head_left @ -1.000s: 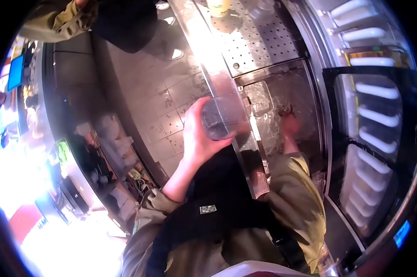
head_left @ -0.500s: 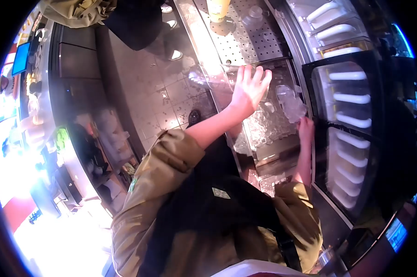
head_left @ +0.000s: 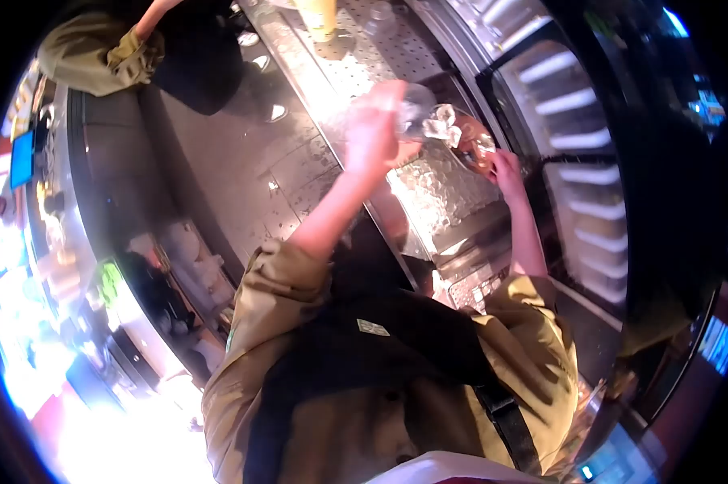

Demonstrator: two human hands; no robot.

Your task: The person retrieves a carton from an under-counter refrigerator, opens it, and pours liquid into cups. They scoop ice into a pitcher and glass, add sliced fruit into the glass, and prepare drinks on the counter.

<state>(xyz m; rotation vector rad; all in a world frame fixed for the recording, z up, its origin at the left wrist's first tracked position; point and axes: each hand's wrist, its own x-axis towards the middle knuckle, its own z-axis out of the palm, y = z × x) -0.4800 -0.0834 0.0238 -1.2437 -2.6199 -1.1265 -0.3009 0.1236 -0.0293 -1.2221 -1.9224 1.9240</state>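
My left hand (head_left: 374,133), smeared by motion, is wrapped around a clear cup (head_left: 416,109) above the ice bin (head_left: 461,262). My right hand (head_left: 505,173) grips an ice scoop (head_left: 478,153) by its near end. Chunks of ice (head_left: 443,125) sit between the scoop's front and the cup's mouth; whether they touch the cup I cannot tell. Under both hands, the bin holds a heap of ice (head_left: 440,189).
Beyond the bin, a cup of yellow drink (head_left: 319,20) and a clear container (head_left: 380,20) stand on a perforated metal tray (head_left: 352,73). White-handled containers (head_left: 569,105) line the right side. A co-worker's sleeve (head_left: 98,56) shows at the upper left, over the tiled floor.
My right hand has moved the scoop up and forward from the bin's right side toward the cup. The left hand has shifted left. The whole view has turned slightly.
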